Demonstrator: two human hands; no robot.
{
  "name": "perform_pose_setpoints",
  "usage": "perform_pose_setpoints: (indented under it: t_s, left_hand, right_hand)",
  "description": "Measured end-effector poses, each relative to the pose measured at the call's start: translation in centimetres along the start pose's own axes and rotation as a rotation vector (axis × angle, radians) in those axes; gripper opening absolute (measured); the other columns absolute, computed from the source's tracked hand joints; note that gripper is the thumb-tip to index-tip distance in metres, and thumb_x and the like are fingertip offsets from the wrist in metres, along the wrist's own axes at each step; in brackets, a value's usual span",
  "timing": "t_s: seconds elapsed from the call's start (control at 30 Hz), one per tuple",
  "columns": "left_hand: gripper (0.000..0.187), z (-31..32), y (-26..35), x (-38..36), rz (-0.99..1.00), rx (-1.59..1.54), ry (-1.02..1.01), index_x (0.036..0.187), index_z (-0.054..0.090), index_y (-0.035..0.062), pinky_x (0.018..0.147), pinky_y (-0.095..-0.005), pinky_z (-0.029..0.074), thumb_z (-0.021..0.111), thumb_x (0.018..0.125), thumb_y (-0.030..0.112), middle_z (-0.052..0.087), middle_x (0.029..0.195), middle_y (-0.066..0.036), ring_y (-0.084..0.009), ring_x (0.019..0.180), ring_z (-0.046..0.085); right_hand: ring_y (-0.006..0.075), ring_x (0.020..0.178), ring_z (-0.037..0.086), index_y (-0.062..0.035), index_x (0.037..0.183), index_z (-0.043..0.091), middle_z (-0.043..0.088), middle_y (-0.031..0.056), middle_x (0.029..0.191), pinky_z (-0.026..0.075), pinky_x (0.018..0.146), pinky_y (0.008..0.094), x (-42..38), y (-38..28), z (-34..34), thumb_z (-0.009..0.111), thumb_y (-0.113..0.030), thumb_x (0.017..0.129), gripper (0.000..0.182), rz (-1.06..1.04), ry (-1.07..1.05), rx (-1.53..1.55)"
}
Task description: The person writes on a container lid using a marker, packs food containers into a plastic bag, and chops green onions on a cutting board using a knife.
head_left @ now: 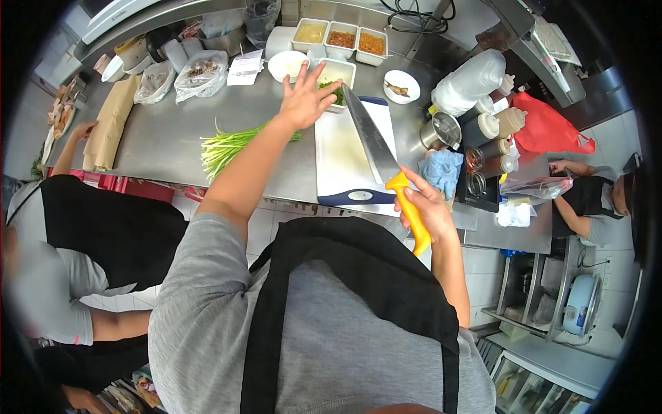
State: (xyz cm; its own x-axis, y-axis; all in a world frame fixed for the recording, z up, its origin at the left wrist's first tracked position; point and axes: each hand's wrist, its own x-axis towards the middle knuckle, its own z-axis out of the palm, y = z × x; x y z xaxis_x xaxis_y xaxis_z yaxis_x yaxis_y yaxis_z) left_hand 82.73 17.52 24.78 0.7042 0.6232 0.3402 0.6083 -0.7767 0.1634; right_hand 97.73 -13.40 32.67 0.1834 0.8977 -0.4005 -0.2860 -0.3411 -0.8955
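My right hand (pixel 433 208) is wrapped round the yellow handle of a large kitchen knife (pixel 367 131). Its wide blade points away from me, over the white cutting board (pixel 336 155) with dark blue ends, the tip near a white tub (pixel 340 70). Chopped greens (pixel 336 94) show in that tub. With fingers spread, my left hand (pixel 303 100) reaches to the tub's near left edge, overlapping it in this view. A bunch of green onions (pixel 236 148) lies on the steel counter, partly behind my left forearm.
Three white tubs (pixel 340 39) of chopped food stand at the back. Bowls (pixel 401 87) flank the board. To the right are a metal pot (pixel 441 130), a blue cloth (pixel 441 171) and squeeze bottles (pixel 488 125). Co-workers stand left and right; brown paper (pixel 114 124) lies at left.
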Motion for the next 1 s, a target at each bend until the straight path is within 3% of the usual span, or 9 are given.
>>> perform_pose_setpoints:
  t_s: [0.07, 0.3, 0.47, 0.57, 0.67, 0.73, 0.87, 0.97, 1.0]
  left_hand:
    - [0.036, 0.0, -0.5, 0.8, -0.025, -0.006, 0.01, 0.125, 0.057, 0.0346, 0.108, -0.0629, 0.011, 0.05, 0.091, 0.04, 0.021, 0.152, -0.003, -0.0294, 0.142, 0.009]
    - [0.033, -1.4, -0.3, 4.1, -0.046, -0.049, -0.27, 0.111, 0.067, 0.0263, 0.105, -0.0602, 0.021, 0.063, 0.08, 0.016, 0.04, 0.142, -0.004, -0.0304, 0.137, 0.025]
    - [0.032, 0.0, -0.8, 2.0, -0.112, 0.048, 0.189, 0.113, 0.066, 0.0257, 0.105, -0.057, 0.021, 0.059, 0.083, 0.017, 0.039, 0.142, -0.006, -0.032, 0.137, 0.024]
    - [0.033, -2.0, -0.9, 0.7, 0.018, -0.191, 0.339, 0.115, 0.065, 0.0272, 0.106, -0.0594, 0.017, 0.058, 0.084, 0.02, 0.038, 0.143, -0.005, -0.0338, 0.138, 0.021]
    - [0.03, -3.9, -0.1, -0.7, 0.207, -0.137, 0.23, 0.116, 0.064, 0.0314, 0.107, -0.0624, 0.011, 0.056, 0.087, 0.032, 0.032, 0.146, -0.004, -0.0326, 0.14, 0.015]
    - [0.032, -3.9, -0.1, -0.7, 0.244, -0.07, 0.141, 0.117, 0.063, 0.0338, 0.108, -0.0631, 0.008, 0.054, 0.088, 0.04, 0.028, 0.149, -0.002, -0.0315, 0.141, 0.01]
    - [0.023, -1.7, -2.0, 1.4, 0.122, 0.007, 0.187, 0.105, 0.069, 0.028, 0.107, -0.0599, 0.016, 0.061, 0.084, 0.032, 0.036, 0.144, -0.001, -0.0299, 0.139, 0.017]
    - [0.018, -2.0, -3.0, 3.1, 0.128, 0.024, 0.099, 0.096, 0.07, 0.0216, 0.104, -0.0555, 0.024, 0.067, 0.078, 0.023, 0.045, 0.137, 0.0, -0.0287, 0.136, 0.027]
    - [0.016, -2.1, -2.9, 3.5, 0.129, 0.005, 0.061, 0.093, 0.07, 0.0194, 0.103, -0.0545, 0.027, 0.069, 0.077, 0.021, 0.047, 0.135, 0.0, -0.0284, 0.134, 0.03]
  right_hand:
    - [0.0137, 0.051, 0.054, -0.0112, 0.141, 0.037, 0.058, 0.0086, 0.075, 0.045, 0.049, 0.0256, -0.8, 0.2, -0.1, 0.05, -0.014, 0.094, 0.049, -0.022, 0.011, 0.021]
    - [0.0124, 0.067, 0.053, -0.0165, 0.137, 0.045, 0.058, 0.0064, 0.09, 0.047, 0.058, 0.0272, -1.2, 1.1, 0.7, 0.062, -0.005, 0.083, 0.057, -0.243, 0.164, -0.393]
    - [0.0212, 0.068, 0.055, -0.0268, 0.131, 0.052, 0.052, 0.0077, 0.084, 0.046, 0.067, 0.033, -0.2, 1.5, 1.4, 0.067, -0.006, 0.075, 0.062, -0.441, 0.304, -0.989]
    - [0.0279, 0.071, 0.057, -0.0316, 0.13, 0.053, 0.048, 0.0106, 0.081, 0.047, 0.067, 0.0369, 0.1, 0.9, 2.5, 0.068, -0.009, 0.073, 0.063, -0.455, 0.357, -1.141]
    - [0.0289, 0.076, 0.058, -0.0316, 0.129, 0.053, 0.051, 0.0101, 0.085, 0.047, 0.066, 0.0394, 0.5, 0.4, 3.1, 0.068, -0.011, 0.074, 0.06, -0.391, 0.359, -1.244]
    - [0.029, 0.077, 0.058, -0.0312, 0.128, 0.054, 0.051, 0.0099, 0.085, 0.047, 0.066, 0.0401, 0.6, 0.3, 3.1, 0.069, -0.012, 0.074, 0.06, -0.394, 0.371, -1.276]
    - [0.0282, 0.076, 0.057, -0.0303, 0.128, 0.054, 0.051, 0.0105, 0.083, 0.048, 0.067, 0.0371, -1.0, 0.6, 1.9, 0.069, -0.009, 0.073, 0.061, -0.423, 0.374, -1.252]
    - [0.0235, 0.074, 0.056, -0.027, 0.129, 0.054, 0.054, 0.0104, 0.087, 0.047, 0.069, 0.0325, -2.8, 1.8, -0.2, 0.068, -0.004, 0.073, 0.063, -0.397, 0.338, -0.946]
    - [0.0137, 0.071, 0.051, -0.0211, 0.132, 0.053, 0.055, 0.0046, 0.088, 0.044, 0.068, 0.0254, -2.8, 2.7, -0.6, 0.066, 0.002, 0.074, 0.064, -0.383, 0.301, -0.688]
